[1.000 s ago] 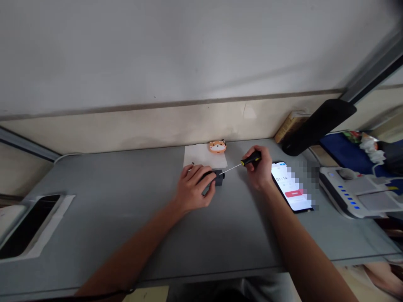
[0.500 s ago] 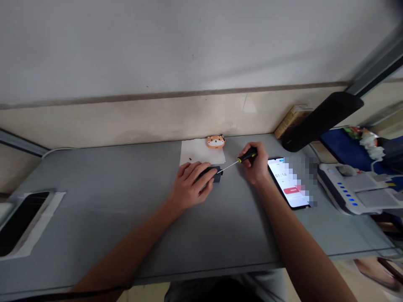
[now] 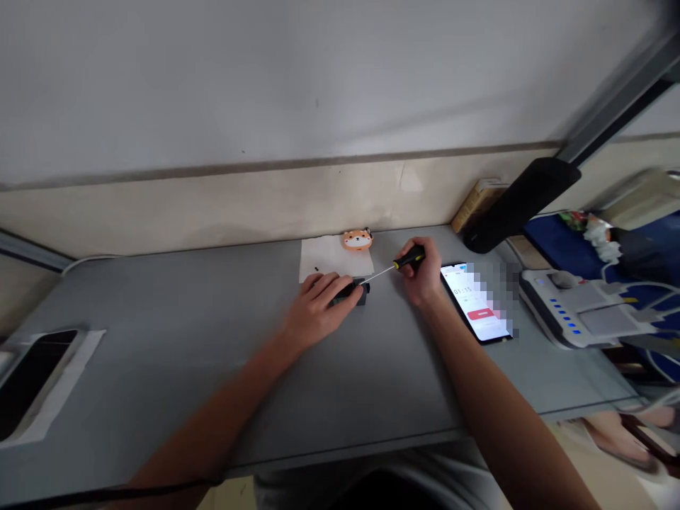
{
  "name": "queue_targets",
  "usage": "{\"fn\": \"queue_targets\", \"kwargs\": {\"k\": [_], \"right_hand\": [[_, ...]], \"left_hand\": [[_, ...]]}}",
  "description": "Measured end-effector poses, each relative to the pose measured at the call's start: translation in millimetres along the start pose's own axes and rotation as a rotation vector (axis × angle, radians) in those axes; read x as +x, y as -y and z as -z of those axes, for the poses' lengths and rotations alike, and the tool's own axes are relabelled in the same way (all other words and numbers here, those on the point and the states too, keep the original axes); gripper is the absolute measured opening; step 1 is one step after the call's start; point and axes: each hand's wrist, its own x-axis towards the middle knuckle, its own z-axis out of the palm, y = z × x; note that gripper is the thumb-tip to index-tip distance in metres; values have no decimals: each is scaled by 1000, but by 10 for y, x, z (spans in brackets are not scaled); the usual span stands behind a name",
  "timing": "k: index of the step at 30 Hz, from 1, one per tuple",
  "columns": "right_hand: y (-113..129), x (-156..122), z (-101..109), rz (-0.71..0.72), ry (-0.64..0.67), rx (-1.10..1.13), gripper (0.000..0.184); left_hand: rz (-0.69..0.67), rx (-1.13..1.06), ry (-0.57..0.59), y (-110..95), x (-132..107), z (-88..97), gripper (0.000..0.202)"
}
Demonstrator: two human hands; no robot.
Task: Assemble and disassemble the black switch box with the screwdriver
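Observation:
Under the fingers of my left hand (image 3: 321, 306) lies a small dark box-shaped object (image 3: 362, 295), held against the desk; its exact kind is hidden by the hand. My right hand (image 3: 421, 273) is closed around the black and yellow handle of a screwdriver (image 3: 408, 257). The thin shaft slants down to the left, and its tip meets the dark object beside my left fingertips. Just behind, a white sheet of paper (image 3: 324, 253) carries tiny dark bits (image 3: 316, 269), too small to name. An orange animal-face case (image 3: 357, 239) rests on the paper's back right part.
Right of my right hand lies a lit phone (image 3: 478, 312) with a timer. Beyond it stand a white power strip (image 3: 576, 308), a leaning black cylinder (image 3: 518, 205) and a book (image 3: 474, 203). Another dark-screened phone (image 3: 40, 372) lies far left on the grey desk (image 3: 185, 319).
The view has shifted slightly, so things at the right sit further left. Both hands keep their hold, and the screwdriver tip stays at the dark object. The phone timer has advanced.

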Motion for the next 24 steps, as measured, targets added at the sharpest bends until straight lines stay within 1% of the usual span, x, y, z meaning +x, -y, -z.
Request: {"fn": "queue_targets", "kwargs": {"k": [2,4,6,9,11,13,15,19,24], "right_hand": [[-10,-22,-27,-7,9,-6,27],[-19,-48,-49,-6,21,-6,27],[-23,-71,-62,1,24,1,27],[-21,-87,-67,14,15,-3,27],[-20,-81,-64,18,14,-15,29],[-28,-65,-58,24,20,-17,31],[-46,-43,-49,32,23,-4,31],[-91,-4,-13,38,29,25,33],[-90,10,61,1,114,46,34]], "left_hand": [[13,-107,60,55,16,44,19],[62,-232,104,110,14,96,17],[117,-311,126,156,-24,149,15],[158,-325,131,202,-149,215,18],[209,-335,112,221,-244,235,21],[285,-383,97,233,-316,230,23],[333,-430,100,242,-359,207,23],[309,-452,116,266,-389,164,24],[300,-466,129,288,-395,189,31]]}}
